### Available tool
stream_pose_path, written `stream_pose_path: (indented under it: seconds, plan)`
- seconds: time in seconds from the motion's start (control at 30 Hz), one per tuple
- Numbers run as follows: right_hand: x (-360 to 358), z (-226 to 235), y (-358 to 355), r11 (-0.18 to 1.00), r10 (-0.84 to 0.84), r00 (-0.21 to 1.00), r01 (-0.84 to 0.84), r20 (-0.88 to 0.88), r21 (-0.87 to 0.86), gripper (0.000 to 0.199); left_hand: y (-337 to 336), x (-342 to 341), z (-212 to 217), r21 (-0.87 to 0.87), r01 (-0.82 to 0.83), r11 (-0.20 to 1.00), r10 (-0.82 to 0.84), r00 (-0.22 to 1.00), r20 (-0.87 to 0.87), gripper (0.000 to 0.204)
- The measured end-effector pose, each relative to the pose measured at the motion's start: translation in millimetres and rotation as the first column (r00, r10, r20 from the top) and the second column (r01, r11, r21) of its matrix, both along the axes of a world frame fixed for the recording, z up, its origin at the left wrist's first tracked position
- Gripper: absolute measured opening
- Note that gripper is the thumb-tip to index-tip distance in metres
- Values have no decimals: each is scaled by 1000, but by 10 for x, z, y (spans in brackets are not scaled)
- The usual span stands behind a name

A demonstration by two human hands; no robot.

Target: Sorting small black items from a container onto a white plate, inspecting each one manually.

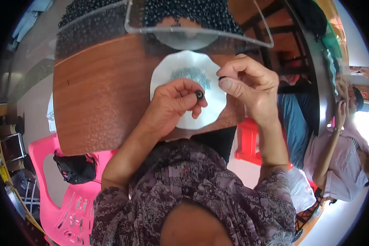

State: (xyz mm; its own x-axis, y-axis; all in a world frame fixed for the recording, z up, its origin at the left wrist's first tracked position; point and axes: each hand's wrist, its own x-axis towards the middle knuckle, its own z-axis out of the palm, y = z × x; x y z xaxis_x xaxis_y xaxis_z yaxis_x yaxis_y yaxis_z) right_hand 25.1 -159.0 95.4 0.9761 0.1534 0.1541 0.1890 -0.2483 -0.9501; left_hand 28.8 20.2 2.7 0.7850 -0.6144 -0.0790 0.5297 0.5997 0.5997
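A brown wooden worktop point(98, 94) with a fine speckled sheen fills the middle of the view. To its lower left stands a pink plastic chair point(69, 205) with a black bag point(75, 168) on its seat. A red stool point(248, 141) sits just past the worktop's right edge. Far to the right of the worktop, bright daylight washes over a pale floor point(344, 213) where another person point(344, 156) sits.
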Motion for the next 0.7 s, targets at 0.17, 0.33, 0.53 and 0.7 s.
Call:
stream_pose_path:
  seconds: [0.17, 0.33, 0.53, 0.7]
  plan:
    - [-319, -304, -21, 979, -49, 989, 75, -139, 191, 17, -64, -117, -4, 7, 4, 1000, -4, 1000, -20, 16]
    - [-471, -338, 12, 981, -48, 997, 58, -59, 185, 19, -123, -257, 55, 39, -13, 999, 14, 1000, -22, 17]
    - [-553, -326, 10, 974, -78, 985, 109, -155, 197, 19, -114, -320, 50, 84, -37, 996, 31, 998, 61, 20]
    - [-530, -400, -34, 988, -64, 994, 76, -88, 134, 19, -142, -321, 57, 147, -84, 986, 68, 992, 110, 17]
